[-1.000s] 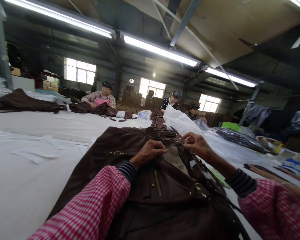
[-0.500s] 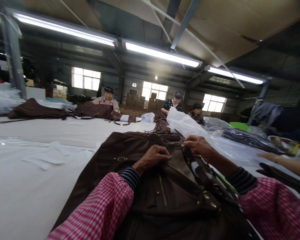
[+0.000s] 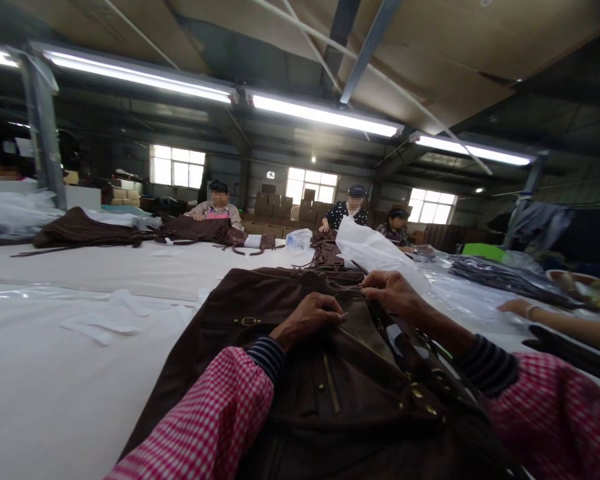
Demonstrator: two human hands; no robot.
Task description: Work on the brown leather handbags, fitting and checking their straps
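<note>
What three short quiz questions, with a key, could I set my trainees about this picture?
1. Multiple choice: which pattern covers the loose fabric sleeves with dark striped cuffs? (a) green stripes (b) pink-and-white checks (c) plain yellow
2. True or false: the bare left hand and bare right hand are both at the dark brown leather-look bag.
3. Fill in: thin white strips lie on the white table, to the bag's ____ in the picture.
Key: 1. b; 2. true; 3. left

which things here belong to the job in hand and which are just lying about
Job in hand:
dark brown handbag
left hand and right hand, both at its opening

Apparently just lying about:
white strips
crumpled clear plastic bag
crumpled white sheet
</note>
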